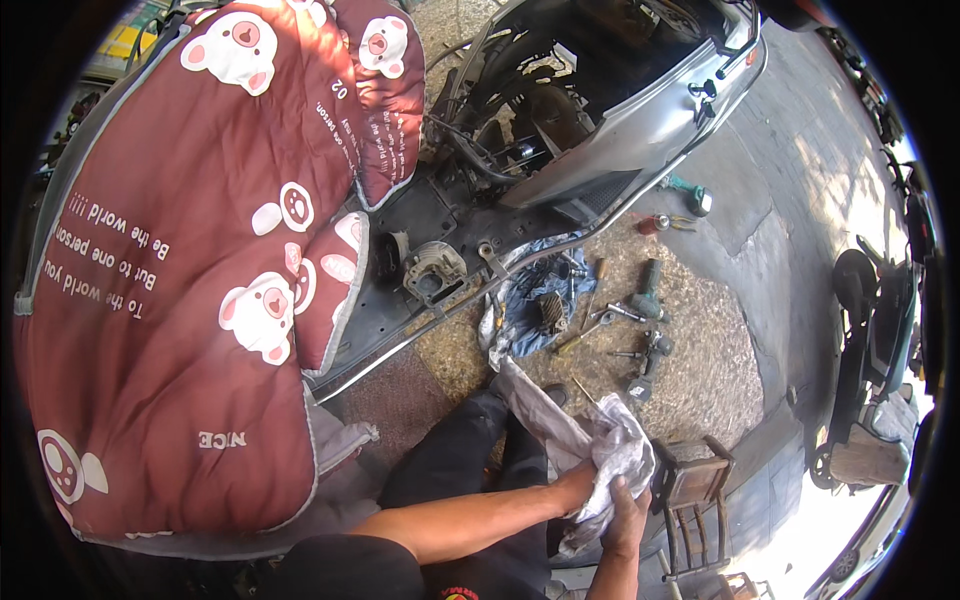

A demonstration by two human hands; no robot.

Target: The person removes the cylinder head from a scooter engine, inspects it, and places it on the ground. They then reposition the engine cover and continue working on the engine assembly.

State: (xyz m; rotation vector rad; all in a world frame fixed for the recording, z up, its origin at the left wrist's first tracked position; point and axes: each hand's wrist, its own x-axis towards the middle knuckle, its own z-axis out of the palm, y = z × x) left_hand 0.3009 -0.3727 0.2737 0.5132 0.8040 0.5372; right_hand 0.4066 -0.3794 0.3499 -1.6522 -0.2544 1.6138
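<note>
A crumpled whitish-grey rag [622, 447] is bunched between my hands above my lap, and a long end of it trails toward the blue cloth. My left hand [574, 488] is closed in its folds, with most of the fingers hidden. On the other side my right hand [628, 518] grips the same rag, its thumb pressing on top. Whether anything is wrapped inside cannot be made out. Beyond the rag, a dark finned metal block [552, 313] lies on a dirty blue cloth [525, 287].
A scooter with its silver body panel [590, 150] off-seat stands ahead, a metal engine part [436, 275] on its footboard. A maroon bear-print quilt [180, 300] covers the left. Right of the blue cloth lie a green power tool [650, 290], a dark power tool [652, 365] and screwdrivers. A wooden stool [697, 475] stands nearby.
</note>
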